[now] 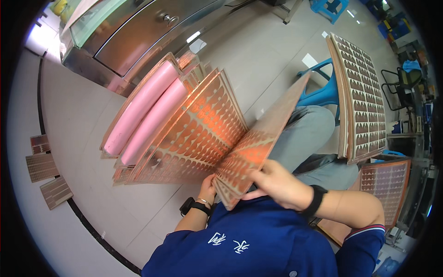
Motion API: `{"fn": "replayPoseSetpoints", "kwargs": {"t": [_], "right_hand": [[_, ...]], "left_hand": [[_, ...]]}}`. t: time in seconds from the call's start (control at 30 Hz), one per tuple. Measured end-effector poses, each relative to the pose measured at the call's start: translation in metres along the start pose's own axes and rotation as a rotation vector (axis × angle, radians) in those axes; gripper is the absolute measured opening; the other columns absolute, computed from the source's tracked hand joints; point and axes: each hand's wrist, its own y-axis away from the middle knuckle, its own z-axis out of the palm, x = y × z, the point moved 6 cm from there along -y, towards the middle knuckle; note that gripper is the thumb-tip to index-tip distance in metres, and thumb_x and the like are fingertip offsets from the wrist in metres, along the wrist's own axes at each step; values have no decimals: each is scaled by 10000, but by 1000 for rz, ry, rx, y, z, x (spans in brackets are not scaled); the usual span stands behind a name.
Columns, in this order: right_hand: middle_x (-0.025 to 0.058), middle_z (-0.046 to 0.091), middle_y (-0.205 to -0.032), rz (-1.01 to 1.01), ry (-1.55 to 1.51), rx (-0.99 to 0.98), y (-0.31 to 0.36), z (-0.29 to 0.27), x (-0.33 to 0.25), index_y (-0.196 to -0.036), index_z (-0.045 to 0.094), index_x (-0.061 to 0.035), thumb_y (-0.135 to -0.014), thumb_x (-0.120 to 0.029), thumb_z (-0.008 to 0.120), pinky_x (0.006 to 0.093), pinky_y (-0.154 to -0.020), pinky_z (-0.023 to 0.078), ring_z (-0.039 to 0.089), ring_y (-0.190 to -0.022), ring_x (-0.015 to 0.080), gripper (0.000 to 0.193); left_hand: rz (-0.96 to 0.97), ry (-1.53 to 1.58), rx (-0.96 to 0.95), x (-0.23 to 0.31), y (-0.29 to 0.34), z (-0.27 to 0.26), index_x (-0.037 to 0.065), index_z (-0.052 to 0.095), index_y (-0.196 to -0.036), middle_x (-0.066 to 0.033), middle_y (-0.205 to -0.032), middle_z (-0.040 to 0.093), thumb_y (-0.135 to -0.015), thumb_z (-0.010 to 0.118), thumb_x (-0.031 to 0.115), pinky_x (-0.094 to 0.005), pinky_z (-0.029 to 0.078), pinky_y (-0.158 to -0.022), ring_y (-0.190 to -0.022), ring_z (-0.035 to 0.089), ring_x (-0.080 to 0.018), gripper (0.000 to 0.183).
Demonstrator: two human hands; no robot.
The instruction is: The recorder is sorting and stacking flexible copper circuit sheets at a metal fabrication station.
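Observation:
My right hand point(281, 187) is closed on the near edge of several copper-coloured patterned sheets point(258, 152), thumb on top, that lean up to the right over my lap. Close to their lower corner, my left hand point(207, 188) grips the sheets' bottom edge; some of its fingers are hidden behind them. To the left, more patterned copper sheets point(194, 134) stand fanned and tilted, meeting the right-hand sheets in a V shape. Behind these, two pink rolls point(143, 108) lie side by side against another upright sheet.
A thick stack of patterned sheets point(364, 97) rests on a blue stool point(323, 87) at the right. A metal cabinet point(138, 41) with a round knob stands at the far left. Small patterned panels point(41, 167) lie on the left floor. Another framed sheet point(385, 184) leans at the lower right.

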Motion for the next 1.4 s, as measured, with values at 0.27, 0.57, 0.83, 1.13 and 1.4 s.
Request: {"fn": "replayPoseSetpoints", "kwargs": {"t": [0.27,0.57,0.83,1.13,1.4], "right_hand": [[118,597,-1148,-296,591,-310,-18,45,1,-1314,429,-41,-949,-234,463,340,-798,510,618,-976,228,415],[201,611,-1072,-571,1039,106,33,-84,-6,-1218,531,-44,-915,-193,473,412,-835,479,596,-935,361,342],[194,609,-1077,-740,832,1166,130,-274,-11,-1162,571,-57,-862,-111,522,396,-865,469,589,-975,343,310],[242,484,-1260,-502,1017,1746,143,-372,71,-1221,510,-1,-860,-112,518,433,-1012,351,444,-1191,371,377],[213,495,-1246,-641,1007,1446,120,-287,42,-1196,541,-40,-811,-199,600,484,-1024,312,452,-1186,349,421]], "left_hand": [[285,-939,159,-51,-17,-105,6,566,-1065,-106,-1017,621,-868,564,172,-327,454,-834,-958,580,-204,258],[-52,-727,221,-17,-25,-127,-5,579,-1104,-147,-1123,616,-889,556,323,-337,448,-867,-1033,587,-231,392],[-415,-105,416,-10,-33,-60,13,444,-1261,-160,-1221,541,-924,428,206,-318,471,-860,-1095,549,-261,389],[1,-286,59,148,-105,164,3,424,-1266,-165,-1170,547,-951,384,133,-326,461,-871,-978,563,-209,343],[267,-243,-362,187,-108,399,-10,408,-1236,-152,-1134,529,-947,430,83,-311,495,-863,-1010,566,-214,305]]}}
